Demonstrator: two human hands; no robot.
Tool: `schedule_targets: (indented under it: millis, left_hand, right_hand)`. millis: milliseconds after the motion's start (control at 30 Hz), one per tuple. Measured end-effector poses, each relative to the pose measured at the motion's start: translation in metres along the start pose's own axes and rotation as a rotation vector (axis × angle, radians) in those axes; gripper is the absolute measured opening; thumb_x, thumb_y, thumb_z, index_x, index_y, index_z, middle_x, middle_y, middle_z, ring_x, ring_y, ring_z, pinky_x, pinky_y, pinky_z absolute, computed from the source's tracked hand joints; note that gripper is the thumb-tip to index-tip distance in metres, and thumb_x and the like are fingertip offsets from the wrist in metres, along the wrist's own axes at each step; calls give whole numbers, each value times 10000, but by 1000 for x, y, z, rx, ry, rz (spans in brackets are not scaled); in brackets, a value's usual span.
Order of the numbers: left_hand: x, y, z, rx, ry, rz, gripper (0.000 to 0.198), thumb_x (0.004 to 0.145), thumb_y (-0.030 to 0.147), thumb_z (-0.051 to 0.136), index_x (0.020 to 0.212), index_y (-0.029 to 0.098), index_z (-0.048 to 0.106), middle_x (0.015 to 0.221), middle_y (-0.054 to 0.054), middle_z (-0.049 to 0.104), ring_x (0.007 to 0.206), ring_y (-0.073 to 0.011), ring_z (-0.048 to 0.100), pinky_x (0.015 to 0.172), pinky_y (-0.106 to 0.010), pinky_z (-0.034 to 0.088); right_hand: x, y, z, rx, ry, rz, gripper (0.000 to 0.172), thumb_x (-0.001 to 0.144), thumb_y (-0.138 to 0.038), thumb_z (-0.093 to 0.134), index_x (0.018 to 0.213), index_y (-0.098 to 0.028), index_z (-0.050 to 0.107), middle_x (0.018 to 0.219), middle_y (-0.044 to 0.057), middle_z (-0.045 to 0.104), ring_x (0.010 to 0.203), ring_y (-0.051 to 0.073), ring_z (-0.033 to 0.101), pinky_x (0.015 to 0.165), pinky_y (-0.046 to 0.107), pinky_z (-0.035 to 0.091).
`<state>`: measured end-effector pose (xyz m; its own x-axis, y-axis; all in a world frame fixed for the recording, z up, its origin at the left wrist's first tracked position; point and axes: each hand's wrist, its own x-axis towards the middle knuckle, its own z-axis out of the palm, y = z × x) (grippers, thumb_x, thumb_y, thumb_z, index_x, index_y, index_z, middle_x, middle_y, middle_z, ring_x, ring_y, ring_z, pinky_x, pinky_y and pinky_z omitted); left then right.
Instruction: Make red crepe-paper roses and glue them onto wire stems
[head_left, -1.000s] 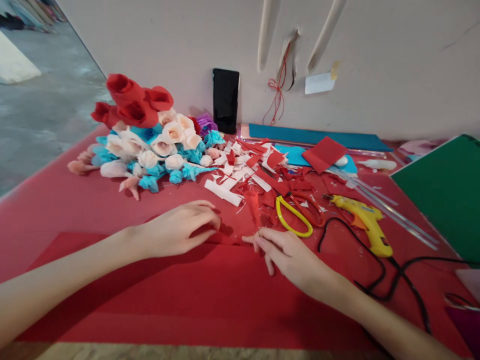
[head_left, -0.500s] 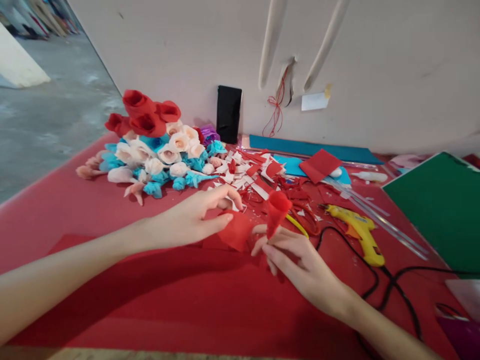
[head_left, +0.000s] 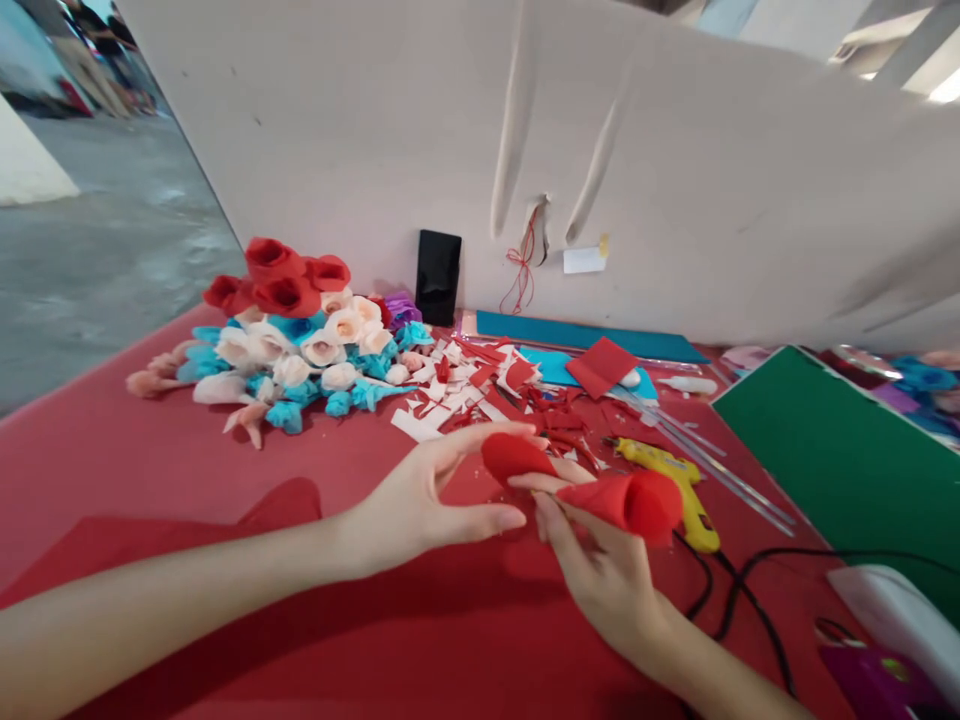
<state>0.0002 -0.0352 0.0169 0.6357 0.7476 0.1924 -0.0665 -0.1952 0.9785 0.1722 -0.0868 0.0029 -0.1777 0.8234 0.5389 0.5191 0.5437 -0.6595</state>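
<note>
In my right hand (head_left: 600,560) is a red paper flower (head_left: 637,503), rolled into a cone and tilted with its mouth to the right. My thumb and fingers pinch its narrow end. A rounded red paper petal (head_left: 514,458) sits between my two hands, against the right fingers. My left hand (head_left: 427,490) is open beside the petal, thumb and fingers apart. Its fingertips reach the petal's upper edge; whether they touch it I cannot tell.
Paper flowers (head_left: 300,330) are heaped at the left. Paper scraps (head_left: 465,385) lie behind my hands. A yellow glue gun (head_left: 671,485) with a black cord rests at the right, near a green board (head_left: 840,470). A phone (head_left: 439,278) leans against the wall.
The red flower has tipped from upright to lying rightward in my right hand. The petal has gone from under my left hand to between both hands. The view has shifted.
</note>
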Motion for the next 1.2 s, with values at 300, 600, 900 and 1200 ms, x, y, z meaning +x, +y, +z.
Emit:
schedule_targets:
  millis: [300,600,900,1200]
  left_hand:
    - [1,17,2,226,259,101,158,813,174,551,825,212,704,812,35,719,756,-98,653,681,-137,509]
    - [-1,40,8,244,143,149,148,791,146,563,833,171,703,781,20,727,723,-96,671,657,-109,512]
    - [-3,39,5,297,140,144,183,783,125,574,904,187,696,869,23,723,836,-113,650,793,-165,486]
    - [-3,44,2,240,145,50,211,751,126,595,931,194,683,900,24,708,870,-121,635,789,-170,493]
  right_hand:
    - [-1,2,0,-171,-15,-130,205,823,-85,491,964,-189,597,955,22,623,783,86,605,681,156,454]
    - [-1,9,2,-209,29,-239,169,805,-59,449,872,-182,543,653,5,566,525,95,477,474,210,366]
    - [1,9,1,-247,49,-255,151,796,-51,447,824,-179,523,643,-6,548,514,84,447,460,199,331]
    - [1,10,3,-322,68,-210,137,785,-69,466,712,-174,513,564,-29,477,453,67,384,428,205,272]
